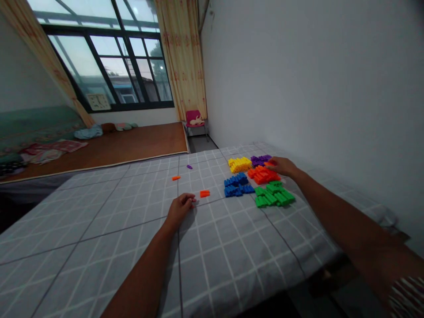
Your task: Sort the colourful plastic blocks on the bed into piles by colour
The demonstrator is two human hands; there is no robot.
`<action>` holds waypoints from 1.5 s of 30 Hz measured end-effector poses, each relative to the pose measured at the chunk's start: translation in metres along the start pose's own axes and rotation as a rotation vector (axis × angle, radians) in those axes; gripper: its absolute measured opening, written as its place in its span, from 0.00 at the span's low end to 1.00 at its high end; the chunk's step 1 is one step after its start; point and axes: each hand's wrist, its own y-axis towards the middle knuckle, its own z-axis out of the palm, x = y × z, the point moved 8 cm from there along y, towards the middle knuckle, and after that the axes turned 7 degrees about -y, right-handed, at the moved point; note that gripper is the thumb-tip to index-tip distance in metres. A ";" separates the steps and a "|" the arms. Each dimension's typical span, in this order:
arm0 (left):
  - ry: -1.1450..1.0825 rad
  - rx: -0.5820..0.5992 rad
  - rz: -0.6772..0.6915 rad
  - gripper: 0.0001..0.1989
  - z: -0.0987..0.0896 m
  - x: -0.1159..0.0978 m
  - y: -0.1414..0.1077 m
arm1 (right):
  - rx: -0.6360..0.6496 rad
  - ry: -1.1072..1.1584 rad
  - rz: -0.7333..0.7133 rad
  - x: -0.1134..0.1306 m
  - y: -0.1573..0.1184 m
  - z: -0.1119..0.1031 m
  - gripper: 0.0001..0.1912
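My right hand reaches over the sorted pieces, its fingertips pinched on an orange plastic block. Below those fingers lies the orange pile, with a purple pile just behind. My left hand rests low on the checked cloth with its fingers curled inward; whether anything is inside them is hidden. Just right of its fingertips lie orange blocks, side by side. Farther off are a single orange piece and a small purple piece.
Yellow, blue and green block piles sit around the orange one. A grey checked cloth covers the surface. A white wall borders it on the right. Beyond stand a brown-topped bed and a pink chair.
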 end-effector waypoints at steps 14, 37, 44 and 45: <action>-0.070 -0.037 -0.021 0.12 0.002 0.006 -0.001 | -0.011 0.200 -0.534 0.204 -0.030 0.002 0.14; -0.029 0.001 -0.025 0.15 0.003 -0.007 -0.006 | -0.101 0.123 -0.451 0.158 -0.016 -0.019 0.21; -0.004 -0.001 -0.035 0.16 0.002 -0.003 -0.004 | 0.065 -0.162 -0.295 0.073 0.025 0.004 0.23; -0.001 0.000 -0.031 0.16 0.002 -0.003 -0.004 | 0.064 -0.183 -0.296 0.072 0.026 0.008 0.26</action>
